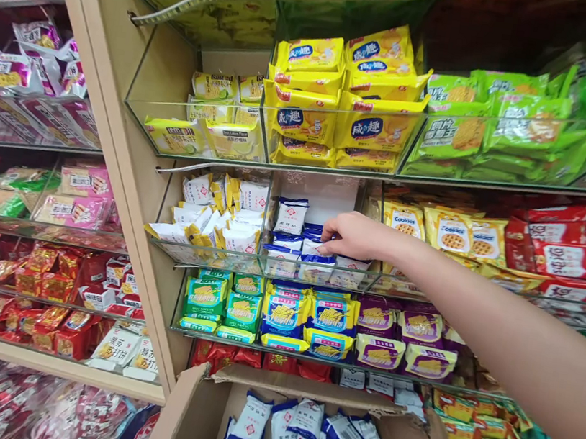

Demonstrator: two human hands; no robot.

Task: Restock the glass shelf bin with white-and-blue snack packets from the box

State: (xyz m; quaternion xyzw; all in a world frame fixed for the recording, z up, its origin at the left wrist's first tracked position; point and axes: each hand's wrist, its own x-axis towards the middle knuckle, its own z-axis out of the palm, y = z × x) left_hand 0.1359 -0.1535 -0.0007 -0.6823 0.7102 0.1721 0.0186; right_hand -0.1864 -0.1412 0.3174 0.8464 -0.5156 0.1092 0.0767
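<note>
My right hand (346, 234) reaches in from the right to a glass shelf compartment, its fingers curled down onto a small blue-and-white snack packet (317, 258). The hand hides part of that packet. Beside it, similar packets lie in the same compartment, and one stands upright (291, 215) at its left. Below the shelf, an open cardboard box (181, 411) holds many loose packets of the same blue-and-white kind (249, 424). My left hand is out of view.
A glass front lip (286, 271) edges the compartment. White-and-yellow packets (240, 230) sit to its left, cookie packs (451, 234) to its right. Yellow packs (307, 116) fill the shelf above, and biscuit packs (285, 309) the one below. A wooden upright (117, 151) divides the shelving.
</note>
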